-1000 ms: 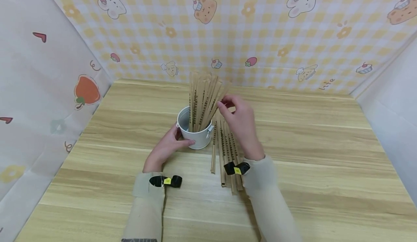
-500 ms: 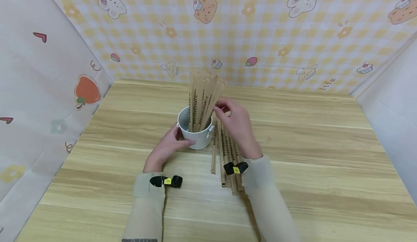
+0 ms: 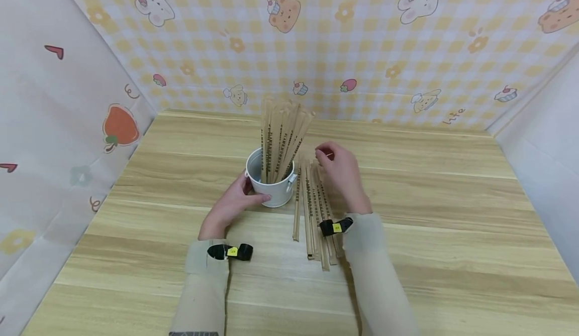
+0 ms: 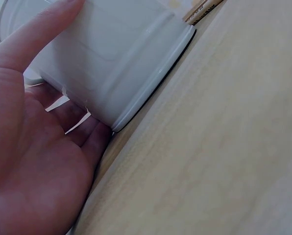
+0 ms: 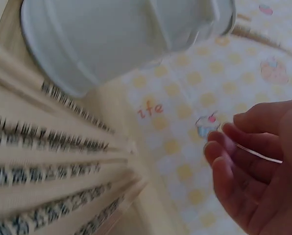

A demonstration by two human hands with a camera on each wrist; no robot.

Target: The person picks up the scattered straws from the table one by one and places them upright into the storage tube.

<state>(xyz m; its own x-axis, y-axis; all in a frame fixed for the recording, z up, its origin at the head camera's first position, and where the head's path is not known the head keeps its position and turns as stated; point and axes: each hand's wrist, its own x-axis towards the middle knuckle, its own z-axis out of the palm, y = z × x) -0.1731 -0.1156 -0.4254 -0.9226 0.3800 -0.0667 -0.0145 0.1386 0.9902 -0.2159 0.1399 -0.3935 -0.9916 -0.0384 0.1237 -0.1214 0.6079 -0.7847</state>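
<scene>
My left hand (image 3: 228, 206) grips a small white metal bucket (image 3: 279, 195) from its left side, thumb across the front. In the left wrist view the fingers curl round behind the bucket (image 4: 111, 58), whose base touches the table. A bundle of paper-wrapped straws (image 3: 278, 140) with dark print stands in it, leaning slightly right. Just right of the bucket, more wrapped straws (image 3: 309, 215) lie side by side. Above their far ends hovers my right hand (image 3: 341, 173). Its fingers are loosely bent and hold nothing in the right wrist view.
The wooden table (image 3: 443, 200) stretches out on both sides. Behind it hangs a yellow-checked cloth (image 3: 316, 49) with cartoon prints. A pale printed sheet (image 3: 54, 125) closes off the left, and another pale sheet (image 3: 543, 125) the right.
My right hand has let go of a wrapped straw, which now leans among the others in the bucket. Then it moved right, away from the bucket. The left hand has stayed in place.
</scene>
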